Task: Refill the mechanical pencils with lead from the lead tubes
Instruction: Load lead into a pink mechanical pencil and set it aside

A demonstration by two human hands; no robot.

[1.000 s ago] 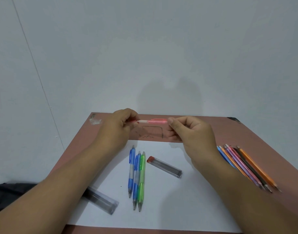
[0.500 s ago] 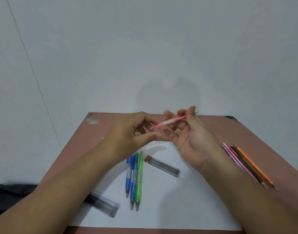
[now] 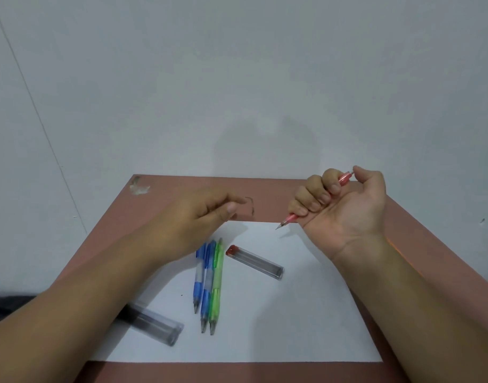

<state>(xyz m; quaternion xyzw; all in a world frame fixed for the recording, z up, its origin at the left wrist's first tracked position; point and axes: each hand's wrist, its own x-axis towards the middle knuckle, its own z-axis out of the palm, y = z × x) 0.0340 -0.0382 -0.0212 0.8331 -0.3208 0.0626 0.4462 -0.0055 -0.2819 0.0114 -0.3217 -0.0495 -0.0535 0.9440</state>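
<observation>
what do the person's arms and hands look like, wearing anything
Both forearms are bare as far as the view reaches: no sleeves, gloves, watch, rings or bracelets show on the left hand or the right hand. The fingernails on the right hand's fingers are short and unpainted.

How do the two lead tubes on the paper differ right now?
The red-capped lead tube lies in full view right of the pencils; the darker lead tube lies nearer, left of them, partly under the left forearm. The first looks clear and paler, the second dark inside. Neither hand touches either; both lie flat on the white paper.
</observation>
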